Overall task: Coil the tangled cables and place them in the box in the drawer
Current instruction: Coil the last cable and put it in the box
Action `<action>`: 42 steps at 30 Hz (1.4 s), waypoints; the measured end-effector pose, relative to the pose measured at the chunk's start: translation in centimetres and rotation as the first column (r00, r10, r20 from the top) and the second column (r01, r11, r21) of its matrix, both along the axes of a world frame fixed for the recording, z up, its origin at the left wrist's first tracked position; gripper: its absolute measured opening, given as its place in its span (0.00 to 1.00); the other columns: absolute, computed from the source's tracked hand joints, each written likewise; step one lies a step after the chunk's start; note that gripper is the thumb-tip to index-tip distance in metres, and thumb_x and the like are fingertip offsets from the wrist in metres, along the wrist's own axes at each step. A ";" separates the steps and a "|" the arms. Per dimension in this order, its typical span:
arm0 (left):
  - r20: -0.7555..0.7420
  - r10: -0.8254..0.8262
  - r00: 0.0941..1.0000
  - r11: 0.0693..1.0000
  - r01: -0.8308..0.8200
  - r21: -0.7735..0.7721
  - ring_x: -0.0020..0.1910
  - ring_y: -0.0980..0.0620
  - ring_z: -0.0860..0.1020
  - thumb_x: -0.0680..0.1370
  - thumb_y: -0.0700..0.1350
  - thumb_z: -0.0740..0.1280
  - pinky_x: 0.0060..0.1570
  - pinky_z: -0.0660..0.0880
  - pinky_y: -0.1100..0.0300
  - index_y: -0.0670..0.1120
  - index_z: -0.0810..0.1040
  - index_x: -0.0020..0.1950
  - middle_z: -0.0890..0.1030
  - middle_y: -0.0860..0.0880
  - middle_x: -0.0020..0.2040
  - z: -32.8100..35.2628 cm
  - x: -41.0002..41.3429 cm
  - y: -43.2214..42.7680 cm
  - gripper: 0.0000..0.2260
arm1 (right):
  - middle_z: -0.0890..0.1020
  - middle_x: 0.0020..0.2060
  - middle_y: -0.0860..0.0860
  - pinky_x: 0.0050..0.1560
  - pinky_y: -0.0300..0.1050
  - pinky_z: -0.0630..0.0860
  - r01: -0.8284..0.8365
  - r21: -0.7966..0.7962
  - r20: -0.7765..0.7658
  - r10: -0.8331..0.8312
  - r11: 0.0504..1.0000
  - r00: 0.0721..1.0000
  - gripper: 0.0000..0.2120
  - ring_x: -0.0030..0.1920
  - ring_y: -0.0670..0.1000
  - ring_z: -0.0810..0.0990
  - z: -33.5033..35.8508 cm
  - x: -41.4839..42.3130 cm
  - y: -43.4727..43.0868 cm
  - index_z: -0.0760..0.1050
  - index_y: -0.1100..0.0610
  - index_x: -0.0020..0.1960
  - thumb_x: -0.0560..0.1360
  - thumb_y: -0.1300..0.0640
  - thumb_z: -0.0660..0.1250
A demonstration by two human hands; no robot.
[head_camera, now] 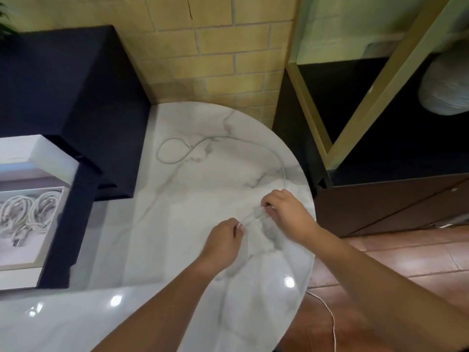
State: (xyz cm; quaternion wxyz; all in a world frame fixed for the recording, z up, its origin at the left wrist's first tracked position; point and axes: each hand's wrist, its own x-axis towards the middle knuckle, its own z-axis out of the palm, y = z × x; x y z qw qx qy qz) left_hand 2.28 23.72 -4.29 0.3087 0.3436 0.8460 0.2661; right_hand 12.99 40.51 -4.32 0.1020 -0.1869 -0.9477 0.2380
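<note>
Right now your left hand (223,241) and right hand (286,212) both hover low over the near right part of the round, glossy, white marble-patterned desk (165,250). Each grip is closed: fingers and thumb pinch the thin white cable (190,147), and a short, blurred stretch of it runs between your two hands. From your right hand the cable rises along the desk's right edge, curves across the far side and ends in a small loop lying flat on the marble. To your left, the open white-lined drawer (50,158) of the dark cabinet (63,85) holds a shallow white box (30,252), and several coiled white cables (28,212) lie in it. A thin white strand (330,318) hangs past the desk's near right rim over the reddish tiled floor (393,262); you cannot tell whether it belongs to the same cable.
</note>
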 end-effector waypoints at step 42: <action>-0.187 0.042 0.981 0.790 0.082 0.608 0.50 0.74 0.76 0.81 0.41 0.63 0.49 0.70 0.76 0.45 0.78 0.43 0.82 0.58 0.53 26.0 -12.7 -8.8 0.08 | 0.82 0.49 0.47 0.50 0.43 0.73 -0.271 -0.105 0.229 0.289 0.957 0.930 0.14 0.47 0.45 0.77 24.8 -9.3 -15.5 0.80 0.53 0.55 0.82 0.49 0.57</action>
